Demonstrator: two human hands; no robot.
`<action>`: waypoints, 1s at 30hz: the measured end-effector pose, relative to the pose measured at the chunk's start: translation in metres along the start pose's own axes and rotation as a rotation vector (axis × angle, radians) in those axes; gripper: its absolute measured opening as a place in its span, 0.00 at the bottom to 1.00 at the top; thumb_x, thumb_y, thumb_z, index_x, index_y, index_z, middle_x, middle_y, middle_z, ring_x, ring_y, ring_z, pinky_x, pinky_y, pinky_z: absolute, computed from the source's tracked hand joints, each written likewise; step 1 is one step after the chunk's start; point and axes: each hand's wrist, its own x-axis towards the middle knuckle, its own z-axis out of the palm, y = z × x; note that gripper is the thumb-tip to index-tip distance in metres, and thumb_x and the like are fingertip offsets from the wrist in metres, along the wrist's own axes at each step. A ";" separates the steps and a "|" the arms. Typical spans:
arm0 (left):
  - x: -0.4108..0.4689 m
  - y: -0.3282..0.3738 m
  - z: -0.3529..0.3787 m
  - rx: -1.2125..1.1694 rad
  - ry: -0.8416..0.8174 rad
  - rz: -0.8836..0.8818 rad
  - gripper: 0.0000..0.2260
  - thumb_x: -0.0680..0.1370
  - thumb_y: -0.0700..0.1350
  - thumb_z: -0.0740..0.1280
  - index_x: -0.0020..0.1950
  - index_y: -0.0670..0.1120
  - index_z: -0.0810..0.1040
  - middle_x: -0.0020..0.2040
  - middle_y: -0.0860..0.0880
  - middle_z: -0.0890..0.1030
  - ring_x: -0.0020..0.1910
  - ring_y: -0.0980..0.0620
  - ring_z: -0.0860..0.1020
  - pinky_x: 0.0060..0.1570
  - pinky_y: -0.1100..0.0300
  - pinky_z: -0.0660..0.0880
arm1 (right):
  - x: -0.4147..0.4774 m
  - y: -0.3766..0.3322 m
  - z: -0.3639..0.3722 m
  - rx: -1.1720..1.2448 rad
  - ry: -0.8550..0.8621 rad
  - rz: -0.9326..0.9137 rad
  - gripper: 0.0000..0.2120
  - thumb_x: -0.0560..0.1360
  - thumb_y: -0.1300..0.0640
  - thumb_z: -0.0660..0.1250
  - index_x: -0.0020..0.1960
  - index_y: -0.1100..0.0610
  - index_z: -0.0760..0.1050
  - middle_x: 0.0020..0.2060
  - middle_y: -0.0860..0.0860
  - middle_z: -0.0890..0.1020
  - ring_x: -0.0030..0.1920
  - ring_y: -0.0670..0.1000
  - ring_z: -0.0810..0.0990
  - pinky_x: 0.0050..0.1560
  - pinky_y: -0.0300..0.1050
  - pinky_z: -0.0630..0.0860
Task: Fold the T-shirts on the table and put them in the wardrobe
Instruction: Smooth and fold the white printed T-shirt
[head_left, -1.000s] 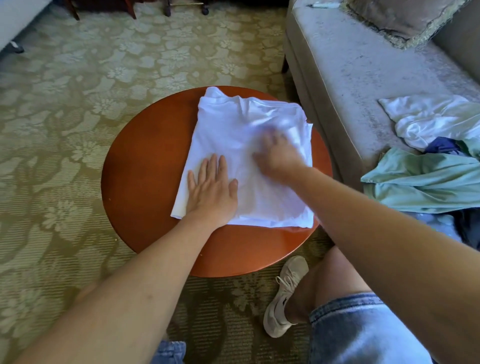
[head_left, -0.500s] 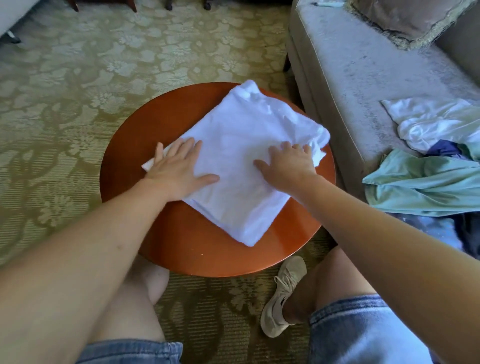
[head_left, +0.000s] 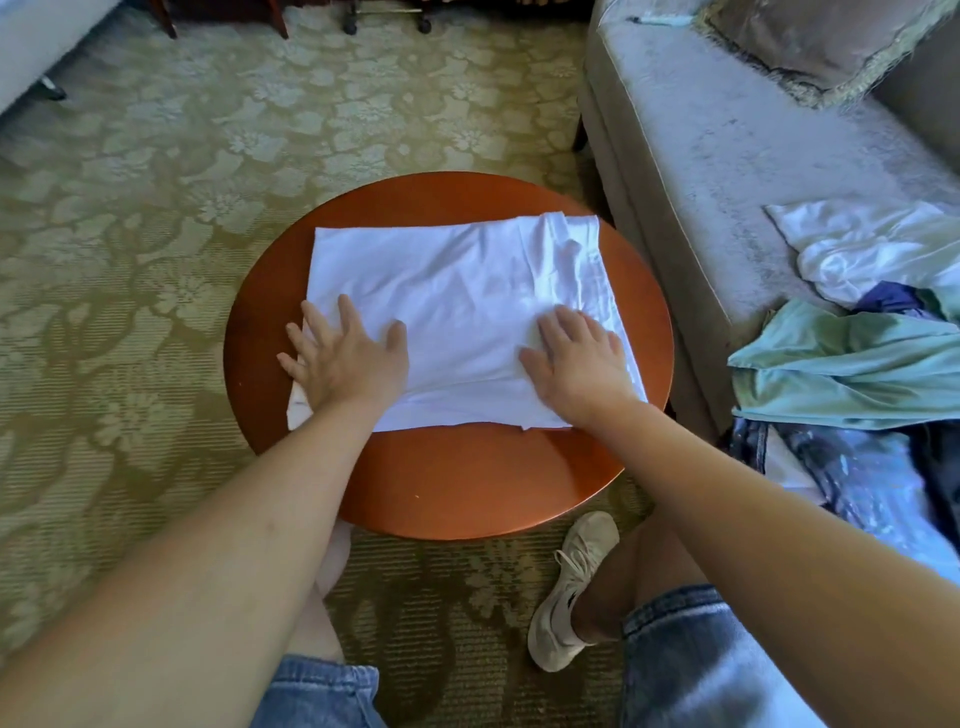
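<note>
A partly folded white T-shirt (head_left: 457, 291) lies flat on the round reddish-brown table (head_left: 467, 478), its long side running left to right and its collar end at the right. My left hand (head_left: 345, 358) presses flat on the shirt's near left corner with fingers spread. Near the front right edge, my right hand (head_left: 576, 364) lies flat on the shirt, fingers straight. Neither hand grips the cloth.
A grey sofa (head_left: 727, 156) stands to the right with a loose pile on it: a white garment (head_left: 857, 244), a mint-green one (head_left: 852, 364) and dark blue cloth. A cushion sits at the sofa's back. Patterned green carpet surrounds the table. My knees and a shoe (head_left: 571, 587) are below.
Both hands have turned the white shirt clockwise on the table, from upright through a diagonal to lying crosswise. The hands stay flat on it.
</note>
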 end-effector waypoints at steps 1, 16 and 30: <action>-0.002 -0.002 0.001 -0.017 0.024 0.010 0.33 0.79 0.65 0.51 0.80 0.52 0.49 0.80 0.44 0.43 0.78 0.40 0.44 0.75 0.41 0.42 | 0.003 0.001 -0.004 0.046 0.018 0.072 0.26 0.80 0.41 0.54 0.73 0.54 0.63 0.74 0.54 0.61 0.74 0.58 0.58 0.72 0.56 0.56; -0.013 -0.009 0.007 -0.050 0.126 0.030 0.33 0.79 0.64 0.54 0.80 0.50 0.52 0.80 0.43 0.47 0.78 0.42 0.48 0.75 0.43 0.44 | 0.047 0.009 -0.052 0.625 -0.100 0.542 0.45 0.77 0.45 0.68 0.80 0.50 0.39 0.76 0.56 0.61 0.69 0.63 0.69 0.56 0.52 0.72; -0.018 -0.010 0.005 -0.091 0.166 0.036 0.33 0.79 0.64 0.56 0.79 0.51 0.53 0.79 0.44 0.49 0.77 0.42 0.51 0.75 0.46 0.48 | 0.019 0.013 -0.017 0.466 0.069 0.228 0.23 0.80 0.63 0.53 0.72 0.51 0.70 0.67 0.56 0.73 0.64 0.60 0.74 0.62 0.50 0.74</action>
